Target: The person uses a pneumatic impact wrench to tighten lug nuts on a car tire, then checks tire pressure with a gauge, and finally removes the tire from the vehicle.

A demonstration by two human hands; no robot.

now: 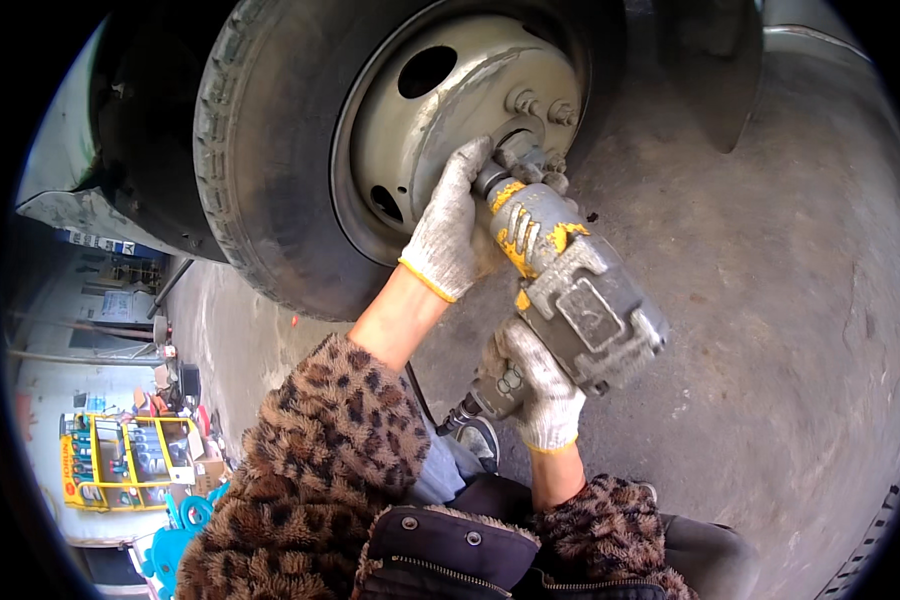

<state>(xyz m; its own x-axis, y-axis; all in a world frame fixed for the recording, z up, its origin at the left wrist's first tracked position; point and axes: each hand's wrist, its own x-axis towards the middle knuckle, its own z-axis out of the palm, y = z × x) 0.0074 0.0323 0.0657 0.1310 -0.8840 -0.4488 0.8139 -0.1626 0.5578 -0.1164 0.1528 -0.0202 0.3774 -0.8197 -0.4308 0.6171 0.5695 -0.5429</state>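
A worn grey impact wrench point(595, 310) with chipped yellow paint points at the hub of a truck wheel. My right hand point(542, 385), in a white knit glove, is wrapped round its handle. My left hand point(448, 225), gloved alike, closes on the socket point(490, 178) at the tool's nose, its thumb side partly hidden. The socket end is by the lower lug nuts; whether it sits on one is hidden. More lug nuts point(523, 101) stick out of the beige steel rim point(385, 125), inside a black tyre point(260, 150).
A dark air hose point(418, 392) runs to a coupling point(458, 415) at the handle's base. My shoe point(481, 440) is just beyond it. A mud flap point(715, 70) hangs behind the wheel. Far left stand a yellow tool rack point(125, 500) and a teal object point(170, 550).
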